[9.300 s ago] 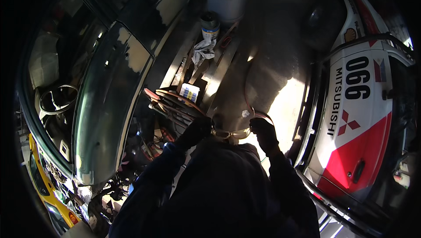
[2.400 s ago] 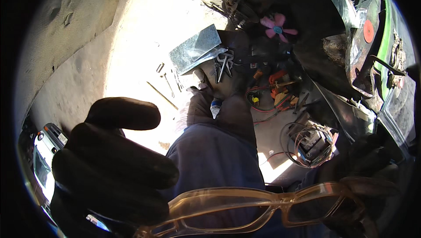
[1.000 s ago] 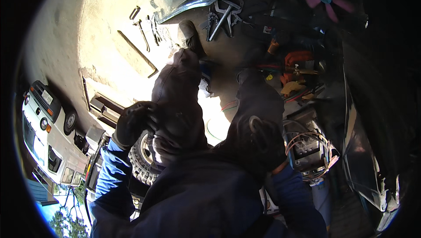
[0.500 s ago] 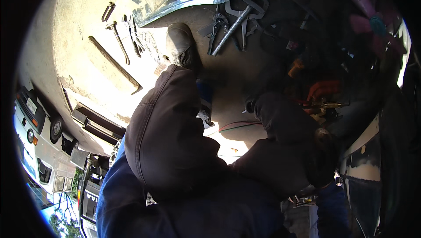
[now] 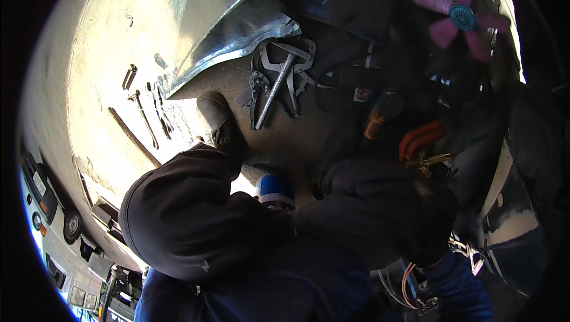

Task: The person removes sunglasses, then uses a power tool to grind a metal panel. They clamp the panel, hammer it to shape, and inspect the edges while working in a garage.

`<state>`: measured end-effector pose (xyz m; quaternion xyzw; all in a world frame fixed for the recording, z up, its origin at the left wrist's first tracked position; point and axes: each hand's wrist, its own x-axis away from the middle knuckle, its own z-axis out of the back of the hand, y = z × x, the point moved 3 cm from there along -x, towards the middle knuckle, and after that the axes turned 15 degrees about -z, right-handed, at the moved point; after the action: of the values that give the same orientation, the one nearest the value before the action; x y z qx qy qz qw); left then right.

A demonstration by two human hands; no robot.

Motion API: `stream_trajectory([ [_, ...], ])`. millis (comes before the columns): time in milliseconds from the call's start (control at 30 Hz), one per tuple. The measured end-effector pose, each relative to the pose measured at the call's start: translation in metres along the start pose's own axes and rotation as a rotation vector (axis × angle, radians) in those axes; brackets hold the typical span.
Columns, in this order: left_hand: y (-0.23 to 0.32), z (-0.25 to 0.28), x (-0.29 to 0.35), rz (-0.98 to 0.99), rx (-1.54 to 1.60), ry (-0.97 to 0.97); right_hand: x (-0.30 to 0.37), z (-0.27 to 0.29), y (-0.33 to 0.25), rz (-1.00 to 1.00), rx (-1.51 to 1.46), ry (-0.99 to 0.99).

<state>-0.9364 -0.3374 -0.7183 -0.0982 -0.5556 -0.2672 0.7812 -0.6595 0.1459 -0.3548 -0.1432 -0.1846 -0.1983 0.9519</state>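
My left hand is out of view; only blue clothing (image 5: 163, 292) shows on that side, beside my bent leg. On the right, a blue sleeve (image 5: 460, 283) runs up to my other knee. The right hand at its end is lost in dark shadow, so its fingers cannot be made out. In front of my boot (image 5: 214, 117) lie a metal hammer with a textured handle (image 5: 274, 93), a locking C-clamp (image 5: 291, 78) and locking pliers (image 5: 255, 87). Between my legs is a blue and white object (image 5: 274, 188), partly covered.
A bent metal sheet (image 5: 237, 34) lies ahead. Another hammer (image 5: 142, 117) and a long thin bar (image 5: 130, 135) lie on the sunlit left floor. At right are a pink-bladed fan (image 5: 462, 18), an orange power tool (image 5: 375, 121), a brass torch fitting (image 5: 436, 160) and hoses (image 5: 407, 286). Vehicles (image 5: 53, 221) stand far left.
My view has shifted, so the floor tools and metal sheet sit lower and further left, and more of the fan shows. My left knee has swung left. The tools stay where they lay.
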Motion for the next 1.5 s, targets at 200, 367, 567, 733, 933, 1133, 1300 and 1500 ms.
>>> stream_trajectory([
  [200,-0.007,0.004,-0.010,-0.007,0.007,0.062,-0.003,-0.012,-0.002,0.003,-0.067,-0.050],
  [367,-0.014,0.015,-0.012,-0.010,0.025,0.114,-0.001,-0.010,0.000,-0.076,-0.224,-0.135],
  [567,-0.036,0.031,0.015,-0.009,0.098,0.223,-0.004,0.034,-0.005,-0.055,-0.291,0.223],
  [733,-0.070,0.071,0.058,-0.040,0.221,0.401,-0.001,0.037,-0.011,-0.127,-0.218,0.377],
  [933,-0.068,0.217,0.155,-0.268,0.451,0.817,0.031,0.042,-0.003,-0.147,-0.256,0.443],
  [1133,0.082,0.378,0.301,-0.749,0.346,1.116,-0.017,0.106,0.005,0.031,-0.601,0.792],
  [1300,0.268,0.394,0.341,-1.239,0.290,0.931,-0.062,0.147,-0.014,-0.031,-1.175,0.504],
  [1500,0.393,0.361,0.278,-1.583,0.898,0.492,-0.073,0.140,-0.014,0.054,-1.106,0.526],
])
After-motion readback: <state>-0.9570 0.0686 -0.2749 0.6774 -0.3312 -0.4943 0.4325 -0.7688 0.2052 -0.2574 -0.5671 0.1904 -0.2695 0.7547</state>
